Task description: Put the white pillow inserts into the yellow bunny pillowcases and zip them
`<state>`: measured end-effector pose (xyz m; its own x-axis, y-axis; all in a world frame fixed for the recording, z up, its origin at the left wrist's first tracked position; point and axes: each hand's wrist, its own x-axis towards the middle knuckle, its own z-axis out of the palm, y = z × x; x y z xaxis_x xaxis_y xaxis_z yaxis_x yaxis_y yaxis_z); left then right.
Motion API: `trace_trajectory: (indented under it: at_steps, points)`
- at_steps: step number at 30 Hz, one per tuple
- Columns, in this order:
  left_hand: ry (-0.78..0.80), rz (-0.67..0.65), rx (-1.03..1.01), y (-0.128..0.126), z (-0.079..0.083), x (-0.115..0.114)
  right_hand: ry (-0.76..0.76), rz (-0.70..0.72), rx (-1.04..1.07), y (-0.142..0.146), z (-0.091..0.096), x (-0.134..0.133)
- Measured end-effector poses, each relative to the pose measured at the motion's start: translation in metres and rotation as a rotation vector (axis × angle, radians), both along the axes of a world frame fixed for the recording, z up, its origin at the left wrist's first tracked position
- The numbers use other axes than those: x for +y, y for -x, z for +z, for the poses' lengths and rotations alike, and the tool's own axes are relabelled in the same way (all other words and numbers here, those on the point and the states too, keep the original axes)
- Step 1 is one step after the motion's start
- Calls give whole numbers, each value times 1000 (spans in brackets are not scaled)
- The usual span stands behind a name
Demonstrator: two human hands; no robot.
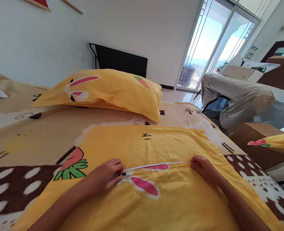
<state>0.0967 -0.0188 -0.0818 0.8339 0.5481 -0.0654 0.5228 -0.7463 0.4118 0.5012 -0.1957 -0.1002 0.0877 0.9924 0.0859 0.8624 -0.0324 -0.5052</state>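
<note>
A flat yellow pillowcase [156, 144] with a rabbit and carrot print lies spread on the bed in front of me. My left hand [105, 175] pinches its folded edge near the rabbit's eye. Further along the same fold line, my right hand [203, 166] grips the edge with curled fingers. The edge runs straight between both hands. A stuffed yellow pillow [108, 91] with the same print rests further back on the bed.
The bed [36, 134] has a beige and brown cartoon sheet. A covered chair [235, 96] and a brown box [257, 141] stand to the right. Another yellow pillow [276, 144] lies on the box. A glass door [211, 45] is behind.
</note>
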Motion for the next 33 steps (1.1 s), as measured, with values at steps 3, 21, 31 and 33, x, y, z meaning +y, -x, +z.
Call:
trace_trajectory:
  at_steps: [3,21,31,33]
  points:
    - [27,-11,-3,1,3,-2,-66,-39,-71,1,-2,-6]
    - [-44,18,-32,4,4,-3,-50,12,-265,-7,-6,-20]
    - [-70,53,20,6,2,-3,-132,112,-352,-2,-11,-9]
    - [-55,18,-40,4,-2,-5,-121,136,-343,10,-7,-3]
